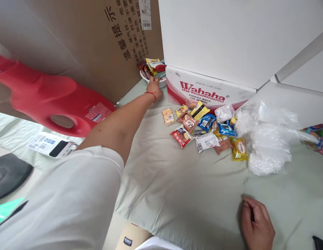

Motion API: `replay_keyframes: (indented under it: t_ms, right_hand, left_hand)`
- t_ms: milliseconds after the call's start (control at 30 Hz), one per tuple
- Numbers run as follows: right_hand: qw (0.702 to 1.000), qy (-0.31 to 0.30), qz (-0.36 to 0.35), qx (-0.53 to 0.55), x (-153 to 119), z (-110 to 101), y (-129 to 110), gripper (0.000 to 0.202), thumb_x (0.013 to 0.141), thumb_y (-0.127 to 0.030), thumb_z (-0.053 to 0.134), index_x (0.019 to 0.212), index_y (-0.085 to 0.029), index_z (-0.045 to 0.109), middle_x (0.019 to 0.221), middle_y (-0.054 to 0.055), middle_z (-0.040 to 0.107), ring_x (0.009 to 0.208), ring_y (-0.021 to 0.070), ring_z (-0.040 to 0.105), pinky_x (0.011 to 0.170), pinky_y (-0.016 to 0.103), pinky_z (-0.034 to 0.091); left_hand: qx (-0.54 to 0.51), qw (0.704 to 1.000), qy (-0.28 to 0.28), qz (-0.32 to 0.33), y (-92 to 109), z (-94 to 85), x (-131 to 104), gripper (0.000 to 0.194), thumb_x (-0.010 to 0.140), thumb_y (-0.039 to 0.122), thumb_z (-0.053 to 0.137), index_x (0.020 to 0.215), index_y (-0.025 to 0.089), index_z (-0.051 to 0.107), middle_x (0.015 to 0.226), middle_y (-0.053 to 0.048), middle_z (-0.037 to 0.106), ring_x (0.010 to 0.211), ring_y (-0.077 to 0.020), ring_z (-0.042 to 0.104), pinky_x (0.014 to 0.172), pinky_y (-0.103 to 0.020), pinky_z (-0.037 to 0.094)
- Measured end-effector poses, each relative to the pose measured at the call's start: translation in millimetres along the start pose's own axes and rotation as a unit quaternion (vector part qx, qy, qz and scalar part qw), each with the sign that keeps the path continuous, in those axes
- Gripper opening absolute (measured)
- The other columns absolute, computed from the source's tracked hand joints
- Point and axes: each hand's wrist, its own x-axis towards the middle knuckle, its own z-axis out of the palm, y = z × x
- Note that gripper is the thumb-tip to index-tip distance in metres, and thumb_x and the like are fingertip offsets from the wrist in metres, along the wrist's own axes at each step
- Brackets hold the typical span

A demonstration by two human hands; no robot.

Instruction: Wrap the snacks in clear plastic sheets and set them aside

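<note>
My left hand (154,88), with a red string at the wrist, reaches far forward to a white bowl (163,82). Its fingers bend over the near rim. Snack packets (155,66) in yellow, red and dark wrappers fill the bowl, and part of it is hidden by my hand. Close to this hand lies a small orange-beige packet (168,117). My right hand (257,224) rests on the green cloth at the lower right, fingers curled in, with nothing visible inside. Between the hands is a loose pile of wrapped snacks (188,121).
A Wahaha water carton (208,88) stands behind the snacks, against white panels. Crumpled clear plastic (270,139) lies to the right of the pile. On the left are a large red jug (70,100), a tall brown cardboard box (93,45) and a white printed box (50,144).
</note>
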Motion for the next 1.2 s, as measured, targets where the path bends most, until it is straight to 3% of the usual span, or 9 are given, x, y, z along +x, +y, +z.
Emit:
replay_keyframes:
  t_ms: [200, 433, 567, 733, 867, 967, 1033, 1100, 1200]
  right_hand:
    - [1.0, 0.006, 0.018, 0.024, 0.7, 0.0, 0.5, 0.032, 0.103, -0.038, 0.048, 0.105, -0.017, 0.072, 0.103, 0.009, 0.073, 0.094, 0.0214, 0.069, 0.088, 0.032, 0.051]
    - [0.998, 0.025, 0.015, 0.061, 1.9, 1.8, -0.7, 0.029, 0.101, -0.033, 0.05, 0.103, -0.017, 0.075, 0.102, 0.008, 0.074, 0.093, 0.0205, 0.069, 0.087, 0.032, 0.053]
    - [0.996, 0.039, 0.007, 0.078, 3.0, 3.3, -1.4, 0.027, 0.1, -0.029, 0.051, 0.102, -0.017, 0.075, 0.1, 0.007, 0.074, 0.092, 0.0195, 0.07, 0.087, 0.031, 0.054]
    - [0.996, 0.036, 0.014, 0.084, 4.1, 3.2, -1.2, 0.028, 0.099, -0.029, 0.051, 0.102, -0.017, 0.076, 0.1, 0.007, 0.074, 0.092, 0.0193, 0.07, 0.086, 0.031, 0.055]
    - [0.996, 0.034, 0.019, 0.083, 3.4, 2.3, -0.3, 0.029, 0.098, -0.031, 0.05, 0.102, -0.017, 0.075, 0.099, 0.007, 0.074, 0.091, 0.0197, 0.07, 0.084, 0.032, 0.055]
    - [0.995, 0.028, 0.032, 0.091, 2.4, 2.1, -0.1, 0.03, 0.099, -0.033, 0.05, 0.102, -0.017, 0.076, 0.101, 0.008, 0.074, 0.093, 0.0207, 0.07, 0.086, 0.034, 0.055]
    - [0.994, 0.022, 0.045, 0.099, 2.1, 1.7, -0.7, 0.031, 0.099, -0.034, 0.05, 0.103, -0.017, 0.076, 0.102, 0.009, 0.074, 0.094, 0.021, 0.07, 0.088, 0.035, 0.055]
    - [0.993, 0.016, 0.055, 0.104, 2.2, 1.2, -1.7, 0.032, 0.099, -0.035, 0.05, 0.103, -0.017, 0.076, 0.102, 0.009, 0.074, 0.095, 0.0212, 0.07, 0.089, 0.035, 0.054]
    - [0.992, 0.016, 0.059, 0.111, 2.8, 0.4, -2.9, 0.032, 0.099, -0.036, 0.05, 0.101, -0.018, 0.076, 0.101, 0.009, 0.074, 0.094, 0.0212, 0.07, 0.089, 0.035, 0.054]
  left_hand:
    - [-0.004, 0.993, 0.109, 0.043, -20.3, -3.5, -62.0, 0.003, 0.086, 0.018, 0.068, 0.087, 0.018, 0.065, 0.117, -0.011, 0.062, 0.118, -0.031, 0.062, 0.106, -0.043, 0.046]
    - [0.029, 0.981, 0.151, 0.121, -26.2, -42.7, -182.4, 0.019, 0.096, 0.032, 0.058, 0.095, 0.018, 0.071, 0.104, -0.01, 0.067, 0.102, -0.0263, 0.067, 0.096, -0.039, 0.051]
    - [0.033, 0.963, 0.182, 0.197, -2.9, -65.7, -258.4, 0.024, 0.1, 0.037, 0.056, 0.101, 0.02, 0.073, 0.106, -0.009, 0.071, 0.101, -0.0234, 0.068, 0.092, -0.036, 0.054]
    - [-0.073, 0.953, 0.183, 0.23, 64.0, -78.1, -329.0, 0.011, 0.097, 0.03, 0.067, 0.1, 0.024, 0.076, 0.102, -0.006, 0.074, 0.096, -0.0192, 0.07, 0.091, -0.034, 0.056]
    - [-0.35, 0.925, 0.09, 0.12, 121.0, -55.8, -318.7, 0.016, 0.084, 0.036, 0.084, 0.088, 0.022, 0.076, 0.09, -0.003, 0.071, 0.08, -0.0156, 0.067, 0.073, -0.028, 0.056]
    - [-0.6, 0.793, 0.001, -0.104, 144.3, -24.2, -283.5, 0.025, 0.078, 0.035, 0.089, 0.085, 0.02, 0.07, 0.068, 0.004, 0.059, 0.056, -0.0065, 0.057, 0.053, -0.018, 0.047]
    - [-0.673, 0.708, -0.042, -0.208, 149.1, -4.7, -262.0, 0.03, 0.076, 0.027, 0.091, 0.079, 0.019, 0.062, 0.06, 0.009, 0.052, 0.046, -0.0026, 0.049, 0.043, -0.013, 0.036]
    - [-0.701, 0.661, -0.061, -0.263, 147.5, 8.4, -247.7, 0.033, 0.077, 0.024, 0.089, 0.076, 0.019, 0.056, 0.055, 0.011, 0.048, 0.038, -0.001, 0.041, 0.036, -0.012, 0.026]
    - [-0.72, 0.632, -0.063, -0.28, 138.8, 14.0, -238.4, 0.029, 0.085, 0.023, 0.081, 0.074, 0.019, 0.054, 0.048, 0.012, 0.046, 0.033, -0.0003, 0.032, 0.032, -0.014, 0.019]
